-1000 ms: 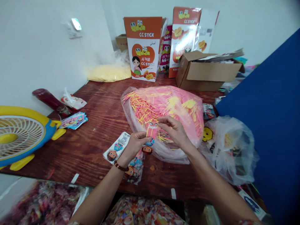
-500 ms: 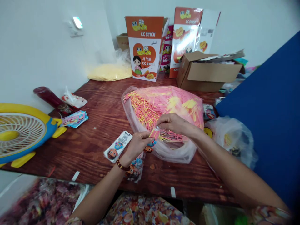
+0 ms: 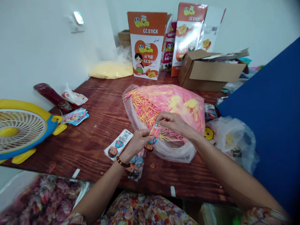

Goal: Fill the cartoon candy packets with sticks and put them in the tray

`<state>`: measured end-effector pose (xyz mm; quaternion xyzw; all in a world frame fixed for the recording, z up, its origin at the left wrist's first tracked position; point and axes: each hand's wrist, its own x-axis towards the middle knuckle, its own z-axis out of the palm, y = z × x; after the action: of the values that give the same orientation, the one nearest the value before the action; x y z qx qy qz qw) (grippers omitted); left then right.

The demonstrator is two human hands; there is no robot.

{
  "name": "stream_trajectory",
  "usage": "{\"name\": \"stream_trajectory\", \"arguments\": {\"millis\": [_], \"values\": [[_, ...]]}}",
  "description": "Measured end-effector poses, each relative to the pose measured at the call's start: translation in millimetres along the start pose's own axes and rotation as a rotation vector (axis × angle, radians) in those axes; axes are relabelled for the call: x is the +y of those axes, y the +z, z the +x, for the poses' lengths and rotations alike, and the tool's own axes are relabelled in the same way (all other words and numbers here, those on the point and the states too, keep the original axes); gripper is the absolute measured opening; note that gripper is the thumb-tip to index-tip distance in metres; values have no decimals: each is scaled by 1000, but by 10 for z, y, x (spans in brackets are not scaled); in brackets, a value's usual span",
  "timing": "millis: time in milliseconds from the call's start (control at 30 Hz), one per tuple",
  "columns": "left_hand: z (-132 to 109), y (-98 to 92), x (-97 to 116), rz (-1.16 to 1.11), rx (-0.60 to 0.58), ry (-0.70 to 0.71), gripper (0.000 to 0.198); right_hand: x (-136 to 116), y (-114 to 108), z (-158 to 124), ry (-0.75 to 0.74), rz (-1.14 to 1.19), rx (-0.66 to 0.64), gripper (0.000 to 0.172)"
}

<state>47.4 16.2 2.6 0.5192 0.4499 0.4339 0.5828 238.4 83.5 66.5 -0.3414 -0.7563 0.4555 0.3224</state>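
My left hand [image 3: 137, 143] is closed on the lower part of a small printed packet [image 3: 153, 137] with pink and yellow sticks in it. The fingertips of my right hand [image 3: 170, 122] pinch the packet's top edge. Both hands are over the front edge of a large clear bag [image 3: 179, 154] of pink and yellow sticks [image 3: 145, 107]. A stack of flat printed packets [image 3: 118, 144] lies left of my left hand. Beneath my left wrist are filled packets [image 3: 136, 165], partly hidden by it.
A yellow and blue fan [image 3: 50, 125] stands at the left, near blue packets [image 3: 76, 116], a tissue pack [image 3: 75, 97] and a bottle [image 3: 50, 94]. Behind are printed cartons [image 3: 146, 47] and an open brown box [image 3: 208, 75]. A blue panel [image 3: 269, 103] rises at the right.
The view has shifted slightly. My right fingertips have moved a little at the packet's top, where more of the packet now shows. Both hands still hold it.
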Motion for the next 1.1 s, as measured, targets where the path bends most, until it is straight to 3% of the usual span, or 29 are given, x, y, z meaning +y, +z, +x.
{"name": "stream_trajectory", "arguments": {"millis": [200,300,400,533,667,733,833,933,1033,1100], "values": [[-29,31,12,-206,-22,-99,32,-50,6,64,119,499,345,20],[-74,-10,-5,-276,16,-156,33,-18,-32,84,157,566,487,28],[-174,-175,-5,-280,107,-142,29,86,-14,19,216,544,492,36],[-387,-504,-38,-207,302,-129,27,345,183,-161,334,432,432,41],[-565,-613,-279,-66,259,-197,33,645,388,-287,380,313,362,38],[-614,-570,-458,148,245,-162,31,778,388,-323,379,249,378,35],[-661,-501,-689,540,319,-33,36,945,204,-392,384,87,465,33],[-704,-500,-817,724,324,25,46,1051,-127,-509,411,-133,491,30],[-749,-542,-888,836,290,42,51,1071,-413,-648,474,-441,425,27],[-779,-567,-927,893,268,48,51,1049,-501,-722,536,-690,302,25]]}}
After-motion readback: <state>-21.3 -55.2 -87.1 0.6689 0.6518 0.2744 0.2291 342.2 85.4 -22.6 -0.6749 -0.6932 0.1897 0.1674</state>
